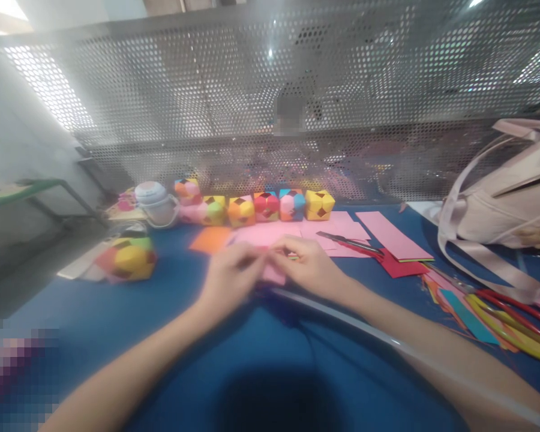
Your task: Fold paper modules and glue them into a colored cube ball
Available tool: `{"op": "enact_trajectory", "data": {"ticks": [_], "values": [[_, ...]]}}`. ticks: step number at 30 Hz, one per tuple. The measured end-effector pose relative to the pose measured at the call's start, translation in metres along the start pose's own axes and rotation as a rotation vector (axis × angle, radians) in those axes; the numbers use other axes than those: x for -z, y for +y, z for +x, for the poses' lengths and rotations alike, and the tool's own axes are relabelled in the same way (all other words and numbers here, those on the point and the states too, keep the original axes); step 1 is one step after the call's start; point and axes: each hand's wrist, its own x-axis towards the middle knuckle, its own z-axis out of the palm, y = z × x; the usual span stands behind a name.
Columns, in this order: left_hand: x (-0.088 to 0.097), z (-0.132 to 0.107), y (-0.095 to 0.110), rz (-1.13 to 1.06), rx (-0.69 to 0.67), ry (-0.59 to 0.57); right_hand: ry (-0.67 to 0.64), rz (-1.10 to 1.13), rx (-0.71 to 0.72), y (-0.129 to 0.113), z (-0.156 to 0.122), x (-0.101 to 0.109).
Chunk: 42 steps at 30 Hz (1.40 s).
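My left hand (231, 273) and my right hand (303, 264) meet over the middle of the blue table. Both have fingers pinched on a small piece of pink paper (275, 275), partly hidden by the fingers. Beneath the hands lie larger pink sheets (270, 233) and an orange sheet (210, 239). A long pale, translucent strip (342, 313) runs from just below my hands toward the lower right, passing over my right forearm. A dark blue, blurred shape (285, 307) sits under its near end; its kind is unclear.
Several folded-paper cubes (266, 206) line the back, with a multicoloured paper shape (132, 259) at left. A lidded white container (153, 203) stands behind it. To the right lie scissors (348, 242), pink strips (393, 236), yellow-handled scissors (490, 315) and a pale bag (506, 198). A perforated metal panel (234, 90) rises behind.
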Motion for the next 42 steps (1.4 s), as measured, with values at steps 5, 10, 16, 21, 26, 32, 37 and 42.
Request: {"op": "enact_trajectory", "data": {"ticks": [5, 10, 16, 21, 26, 32, 37, 42], "values": [[0.006, 0.006, 0.012, -0.039, -0.050, -0.035, 0.103, 0.083, -0.090, 0.008, 0.008, 0.013], [0.020, -0.003, 0.027, 0.178, -0.273, 0.066, 0.105, 0.003, -0.226, 0.031, 0.000, 0.046], [0.022, -0.050, 0.036, 0.438, -0.721, -0.382, 0.183, -0.161, -0.431, 0.043, -0.048, 0.086], [-0.010, -0.079, 0.028, 0.861, -0.638, -0.719, 0.161, -0.198, -0.502, 0.043, -0.079, 0.094], [-0.042, -0.074, 0.012, 1.017, -0.491, -0.865, 0.063, -0.227, -0.501, 0.044, -0.090, 0.084], [-0.029, -0.067, -0.012, 0.923, -0.370, -0.905, 0.009, -0.213, -0.492, 0.043, -0.092, 0.082], [0.034, -0.081, -0.071, 0.880, -0.489, -0.869, -0.012, -0.202, -0.503, 0.049, -0.092, 0.083], [0.101, -0.088, -0.116, 0.798, -0.492, -0.756, -0.045, -0.190, -0.508, 0.056, -0.093, 0.079]]}}
